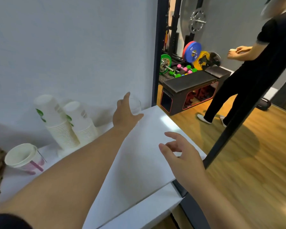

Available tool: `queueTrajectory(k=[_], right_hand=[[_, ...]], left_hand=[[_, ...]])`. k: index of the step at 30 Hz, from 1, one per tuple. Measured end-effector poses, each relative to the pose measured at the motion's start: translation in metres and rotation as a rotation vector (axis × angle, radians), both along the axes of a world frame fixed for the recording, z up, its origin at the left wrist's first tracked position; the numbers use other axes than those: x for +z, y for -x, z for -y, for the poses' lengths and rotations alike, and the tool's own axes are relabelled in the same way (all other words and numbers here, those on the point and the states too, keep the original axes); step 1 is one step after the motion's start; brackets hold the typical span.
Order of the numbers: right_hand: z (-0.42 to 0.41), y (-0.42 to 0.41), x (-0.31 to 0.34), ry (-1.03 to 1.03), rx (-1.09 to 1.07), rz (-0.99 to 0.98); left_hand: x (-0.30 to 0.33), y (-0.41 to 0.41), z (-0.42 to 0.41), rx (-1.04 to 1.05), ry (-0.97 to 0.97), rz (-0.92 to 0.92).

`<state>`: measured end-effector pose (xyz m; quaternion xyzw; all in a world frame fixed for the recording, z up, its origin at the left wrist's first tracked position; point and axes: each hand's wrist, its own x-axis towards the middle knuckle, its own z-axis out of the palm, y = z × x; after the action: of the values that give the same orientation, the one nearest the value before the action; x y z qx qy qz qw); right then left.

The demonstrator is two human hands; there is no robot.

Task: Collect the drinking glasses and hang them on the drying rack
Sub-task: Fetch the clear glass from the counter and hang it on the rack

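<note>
The left hand (125, 115) reached out over the far end of the white surface (149, 142), arm stretched long from the lower left corner of the view. A clear drinking glass (135, 105) stood upright at the far back corner of that surface, close to the wall (73, 47) and just short of the dark door frame (156, 52). The left fingers (126, 96) were spread apart: the upper finger rose along the glass's left side near its rim, and the thumb pointed out under its base on the right, so the glass sat in the gap between them. Motion blur made it impossible to tell whether skin pressed the glass or only flanked it.

The right hand (180, 151) hovered above the near right edge of the surface, palm turned inward, its fingers (171, 135) loosely parted and curled, gripping nothing, well apart from the glass.

Left of the reaching arm, two stacks of white paper cups (63, 123) stood upside down against the wall. Nearer the camera, a single cup with a pink pattern (24, 157) stood open end up.

Beyond the door frame, weight plates (192, 51) and a black bench (188, 81) sat on a wooden floor (254, 154), and another person (257, 63) in dark clothes stood there.
</note>
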<state>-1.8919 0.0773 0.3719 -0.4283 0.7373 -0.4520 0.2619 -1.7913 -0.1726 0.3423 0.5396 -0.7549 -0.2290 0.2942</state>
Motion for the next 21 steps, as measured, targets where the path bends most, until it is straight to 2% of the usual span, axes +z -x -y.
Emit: queueTrajectory(k=[6,7,10,12,18,21], right_hand=[[0.016,-0.001,-0.006,-0.007,-0.002,0.072],[0.020,-0.001,-0.005,0.005,-0.019,0.149],[0.032,-0.003,0.008,0.033,-0.164,0.592],[0.034,-0.007,0.019,0.040,-0.185,0.814],[0.007,-0.037,0.042,0.169,0.043,1.305],[-0.015,-0.062,0.059,0.190,0.155,1.482]], left_hand=[[0.017,-0.009,-0.019,-0.005,0.012,-0.147],[0.026,-0.009,-0.028,-0.027,0.029,-0.157],[0.059,-0.012,-0.065,-0.111,0.086,-0.138],[0.082,-0.017,-0.095,-0.160,0.110,-0.119],[0.139,-0.048,-0.186,-0.202,0.137,-0.109],[0.160,-0.072,-0.228,-0.186,0.155,-0.089]])
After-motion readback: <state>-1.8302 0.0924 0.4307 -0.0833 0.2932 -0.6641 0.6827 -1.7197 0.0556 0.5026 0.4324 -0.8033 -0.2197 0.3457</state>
